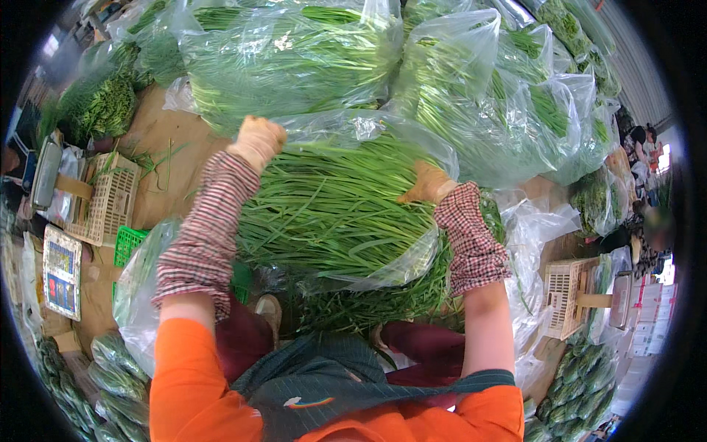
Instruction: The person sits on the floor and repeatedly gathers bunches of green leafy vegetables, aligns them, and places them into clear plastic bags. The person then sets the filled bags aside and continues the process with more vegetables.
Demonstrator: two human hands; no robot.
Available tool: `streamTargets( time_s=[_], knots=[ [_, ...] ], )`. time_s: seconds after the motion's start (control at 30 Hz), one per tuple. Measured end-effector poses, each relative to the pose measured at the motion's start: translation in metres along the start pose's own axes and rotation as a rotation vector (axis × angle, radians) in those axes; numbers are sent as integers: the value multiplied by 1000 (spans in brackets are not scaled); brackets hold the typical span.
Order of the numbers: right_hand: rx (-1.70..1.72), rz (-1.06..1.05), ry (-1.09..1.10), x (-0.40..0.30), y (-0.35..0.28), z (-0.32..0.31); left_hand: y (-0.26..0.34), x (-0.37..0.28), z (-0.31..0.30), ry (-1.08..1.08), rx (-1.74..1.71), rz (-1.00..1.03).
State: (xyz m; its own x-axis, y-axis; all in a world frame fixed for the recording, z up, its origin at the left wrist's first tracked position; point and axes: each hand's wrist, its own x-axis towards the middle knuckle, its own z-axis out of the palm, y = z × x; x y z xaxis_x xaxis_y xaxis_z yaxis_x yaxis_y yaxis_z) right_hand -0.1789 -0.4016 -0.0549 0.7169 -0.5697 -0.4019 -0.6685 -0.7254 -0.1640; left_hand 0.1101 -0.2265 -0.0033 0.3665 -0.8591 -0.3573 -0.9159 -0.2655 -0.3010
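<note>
A large clear plastic bag (353,130) lies before me, filled with long green leafy stalks, perhaps garlic chives (326,210). My left hand (258,139), in a pale glove, is closed at the bag's upper left rim, seemingly pinching the film. On the right, my right hand (428,182), also gloved, presses on the stalks with thumb and fingers apart, inside the bag's edge. Checked sleeve covers reach over both forearms. Loose green trimmings (375,309) lie below the bag, between my feet.
Full clear bags of greens (293,61) are stacked beyond, with more (486,110) at the right. Beige plastic crates with scales stand left (113,188) and right (563,298). A green basket (130,243) is at the left. Crumpled plastic film (525,265) lies by my right arm. People (643,146) are far right.
</note>
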Motion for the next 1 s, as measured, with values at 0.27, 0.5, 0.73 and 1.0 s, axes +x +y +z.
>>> streamTargets(
  time_s=[0.27, 0.5, 0.73, 1.0],
  knots=[
    [-56, 7, 151, -62, -41, -47, 22, -150, -23, 587, -2090, 150],
    [-471, -225, 715, -164, -113, 7, 229, -157, 50, -371, -3231, 298],
    [101, 166, 447, -221, -118, 12, 233, -176, 64, 52, -2817, 97],
    [265, 314, -16, -180, -94, 22, 224, -179, 101, -66, -2871, 81]
  ],
)
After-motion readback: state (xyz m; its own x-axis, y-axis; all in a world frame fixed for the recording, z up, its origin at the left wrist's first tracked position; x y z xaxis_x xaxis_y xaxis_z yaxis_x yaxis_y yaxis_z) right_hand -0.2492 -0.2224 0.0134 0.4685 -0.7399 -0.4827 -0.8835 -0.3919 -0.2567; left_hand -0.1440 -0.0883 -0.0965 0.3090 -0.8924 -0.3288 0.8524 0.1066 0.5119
